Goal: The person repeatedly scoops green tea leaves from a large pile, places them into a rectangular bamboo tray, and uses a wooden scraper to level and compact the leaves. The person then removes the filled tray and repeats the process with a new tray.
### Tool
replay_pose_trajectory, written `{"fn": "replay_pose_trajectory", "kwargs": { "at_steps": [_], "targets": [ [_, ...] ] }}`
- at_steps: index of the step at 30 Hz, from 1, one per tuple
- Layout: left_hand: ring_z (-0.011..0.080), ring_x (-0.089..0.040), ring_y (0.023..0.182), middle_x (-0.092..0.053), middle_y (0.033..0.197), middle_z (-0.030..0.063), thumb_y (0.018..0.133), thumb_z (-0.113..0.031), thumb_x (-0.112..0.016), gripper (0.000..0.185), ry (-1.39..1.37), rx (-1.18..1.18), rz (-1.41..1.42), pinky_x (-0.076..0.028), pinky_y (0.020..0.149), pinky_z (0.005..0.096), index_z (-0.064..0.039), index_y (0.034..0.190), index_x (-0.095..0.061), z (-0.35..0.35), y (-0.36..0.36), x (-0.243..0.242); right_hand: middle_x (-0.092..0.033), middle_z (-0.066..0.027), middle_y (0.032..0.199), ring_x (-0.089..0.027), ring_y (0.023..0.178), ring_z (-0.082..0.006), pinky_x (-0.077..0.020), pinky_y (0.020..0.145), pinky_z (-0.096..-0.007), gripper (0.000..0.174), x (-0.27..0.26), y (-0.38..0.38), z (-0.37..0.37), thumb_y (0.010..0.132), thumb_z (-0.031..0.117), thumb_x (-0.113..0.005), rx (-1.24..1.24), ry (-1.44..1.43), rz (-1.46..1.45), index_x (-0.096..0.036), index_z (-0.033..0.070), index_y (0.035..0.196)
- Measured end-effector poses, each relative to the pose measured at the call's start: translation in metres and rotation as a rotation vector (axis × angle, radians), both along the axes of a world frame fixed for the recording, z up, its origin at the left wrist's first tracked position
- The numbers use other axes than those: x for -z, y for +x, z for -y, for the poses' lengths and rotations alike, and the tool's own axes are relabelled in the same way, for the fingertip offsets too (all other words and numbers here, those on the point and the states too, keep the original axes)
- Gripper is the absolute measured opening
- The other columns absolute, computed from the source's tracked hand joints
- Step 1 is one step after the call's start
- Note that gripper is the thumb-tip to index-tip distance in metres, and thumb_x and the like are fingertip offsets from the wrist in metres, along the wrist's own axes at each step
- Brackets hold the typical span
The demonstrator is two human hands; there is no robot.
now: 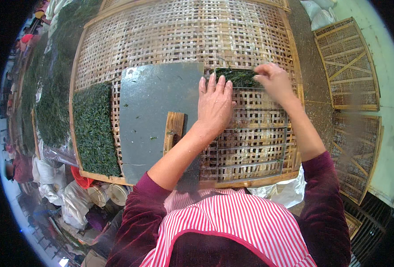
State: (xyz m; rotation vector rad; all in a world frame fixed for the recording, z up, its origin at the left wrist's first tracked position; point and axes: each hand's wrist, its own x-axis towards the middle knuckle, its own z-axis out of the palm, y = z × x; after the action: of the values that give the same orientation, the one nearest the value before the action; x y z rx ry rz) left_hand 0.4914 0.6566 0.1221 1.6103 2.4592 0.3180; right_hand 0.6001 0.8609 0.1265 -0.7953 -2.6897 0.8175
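In front of me lies a wood-framed woven bamboo screen. A thin metal frame with crossbars rests on its right part, and dark green shredded leaves fill the far compartment. My left hand is spread palm down at the left end of those leaves, holding nothing visible. Over their right end, my right hand is slightly blurred, with thumb and fingers bent together; whether it pinches any leaf is unclear. A flat grey board lies left of the frame, bearing a wooden block partly hidden by my left forearm.
A rectangular green leaf sheet covers the screen's left part. Beyond the left edge are heaped greens, white sacks, a red basin and white buckets. Bamboo screens lean along the right wall.
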Motion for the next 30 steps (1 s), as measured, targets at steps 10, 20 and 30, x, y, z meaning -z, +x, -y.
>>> {"fn": "replay_pose_trajectory", "kwargs": {
  "at_steps": [10,20,30],
  "targets": [
    [0.029,-0.021,0.152,-0.043,0.155,0.0054,0.098,-0.037,-0.056,0.055,-0.023,0.091,-0.186,0.005,0.12,0.0637,-0.014,0.147,-0.047,-0.002,-0.031,0.029,-0.07,-0.0113,0.094,-0.067,0.088,-0.0281,-0.0533,0.08,-0.036,0.014,0.022,-0.022,0.012,0.085,0.011,-0.069,-0.046,0.018,-0.039,-0.073,0.004,0.098],
    [0.0281,-0.036,0.146,-0.045,0.154,0.0093,0.095,-0.034,-0.062,0.055,0.163,0.125,-0.076,-0.008,0.12,0.061,-0.012,0.144,-0.05,-0.022,-0.02,0.007,-0.074,-0.0056,0.102,-0.067,0.09,-0.0123,-0.0539,0.084,-0.0288,0.019,0.004,0.002,-0.023,0.093,0.006,-0.063,0.027,-0.542,-0.133,-0.072,-0.001,0.108],
    [0.0271,-0.038,0.143,-0.047,0.148,0.0116,0.089,-0.024,-0.066,0.062,0.167,0.186,-0.065,-0.015,0.122,0.0553,-0.005,0.145,-0.044,-0.023,-0.013,0.042,-0.068,-0.0074,0.116,-0.061,0.114,-0.0294,-0.0503,0.094,-0.0423,0.031,0.025,-0.077,0.001,0.084,0.008,-0.061,-0.453,0.184,-0.03,-0.071,0.013,0.113]
  ]
}}
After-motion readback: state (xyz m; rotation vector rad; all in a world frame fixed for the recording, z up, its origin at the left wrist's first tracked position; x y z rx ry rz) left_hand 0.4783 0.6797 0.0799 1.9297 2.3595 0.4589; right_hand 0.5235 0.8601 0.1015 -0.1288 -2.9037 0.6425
